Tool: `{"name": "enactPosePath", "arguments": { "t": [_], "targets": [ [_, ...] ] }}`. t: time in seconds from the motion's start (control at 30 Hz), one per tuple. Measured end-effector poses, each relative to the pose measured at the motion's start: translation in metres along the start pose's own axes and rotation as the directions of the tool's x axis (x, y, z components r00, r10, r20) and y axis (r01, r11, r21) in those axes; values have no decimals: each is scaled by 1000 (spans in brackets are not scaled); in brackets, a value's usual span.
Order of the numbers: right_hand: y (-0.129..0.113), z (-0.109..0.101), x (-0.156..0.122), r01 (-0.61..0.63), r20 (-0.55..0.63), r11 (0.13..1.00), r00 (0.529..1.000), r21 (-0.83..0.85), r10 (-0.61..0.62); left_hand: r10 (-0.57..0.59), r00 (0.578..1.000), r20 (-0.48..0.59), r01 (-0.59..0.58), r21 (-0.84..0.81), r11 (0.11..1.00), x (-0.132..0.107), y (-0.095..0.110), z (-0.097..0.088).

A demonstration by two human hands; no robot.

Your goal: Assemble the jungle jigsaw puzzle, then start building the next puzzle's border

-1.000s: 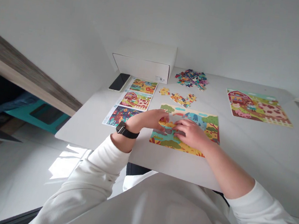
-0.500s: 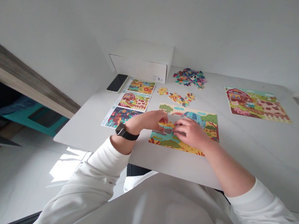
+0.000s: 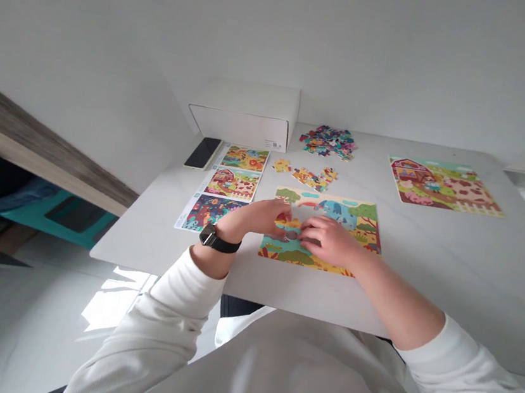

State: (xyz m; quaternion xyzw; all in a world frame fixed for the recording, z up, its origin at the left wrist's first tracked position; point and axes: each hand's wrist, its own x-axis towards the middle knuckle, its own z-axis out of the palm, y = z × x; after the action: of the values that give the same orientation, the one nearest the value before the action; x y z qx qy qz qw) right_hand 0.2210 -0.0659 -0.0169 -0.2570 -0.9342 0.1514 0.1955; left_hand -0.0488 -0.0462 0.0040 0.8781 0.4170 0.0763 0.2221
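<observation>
My left hand (image 3: 269, 216), with a black watch on the wrist, curls its fingers round a yellow-orange puzzle piece (image 3: 281, 224) over the left part of a jigsaw puzzle (image 3: 300, 255). The fingertips are partly hidden. From the other side my right hand (image 3: 327, 238) rests on the puzzle, fingers stretched towards the left hand and a little apart. Between the hands a greyish patch shows in the picture. An elephant, trees and a crocodile can be made out on the puzzle; my right hand covers part of its middle.
Loose yellow pieces (image 3: 312, 178) lie behind the puzzle, with a dark multicoloured pile of pieces (image 3: 329, 142) farther back. A picture sheet (image 3: 233, 183), a phone (image 3: 203, 153) and a white box (image 3: 242, 127) are at the left. A farm puzzle (image 3: 445, 186) lies right.
The camera has tipped slightly, so the scene sits a little lower. Both hands stay at nearly the same place on the puzzle, with only small finger movement.
</observation>
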Motion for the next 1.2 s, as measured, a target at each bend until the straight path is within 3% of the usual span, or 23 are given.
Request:
{"name": "enactPosePath", "arguments": {
  "t": [0.2, 0.3, 0.4, 0.57, 0.7, 0.77, 0.87, 1.0, 1.2],
  "targets": [
    [10, -32, -10, -64, -76, 997, 995, 31, 66, -88, 996, 3, 88, -100, 991, 1, -4, -8],
    [29, -56, -28, -157, -131, 987, 979, 15, 158, -204, 974, -97, 185, -172, 968, 2, -7, -13],
    [53, -72, -51, -257, -135, 966, 958, -8, 253, -322, 917, -235, 271, -224, 936, 4, -13, -16],
    [83, -74, -80, -380, -110, 925, 921, -30, 375, -406, 828, -387, 342, -227, 912, 20, -36, -17],
    [89, -68, -83, -368, -83, 928, 928, -55, 363, -361, 814, -455, 363, -88, 928, 42, -59, -26],
    [87, -66, -82, -361, -70, 931, 931, -51, 358, -310, 829, -465, 361, 22, 932, 54, -66, -33],
    [84, -65, -79, -354, -61, 934, 934, -38, 352, -218, 889, -404, 310, 177, 934, 74, -68, -43],
    [84, -65, -79, -342, -70, 939, 938, -28, 339, -84, 973, -213, 153, 330, 932, 103, -62, -52],
    [86, -64, -77, -335, -60, 941, 941, -39, 333, -42, 998, 55, 19, 372, 928, 139, -57, -63]
  ]
}}
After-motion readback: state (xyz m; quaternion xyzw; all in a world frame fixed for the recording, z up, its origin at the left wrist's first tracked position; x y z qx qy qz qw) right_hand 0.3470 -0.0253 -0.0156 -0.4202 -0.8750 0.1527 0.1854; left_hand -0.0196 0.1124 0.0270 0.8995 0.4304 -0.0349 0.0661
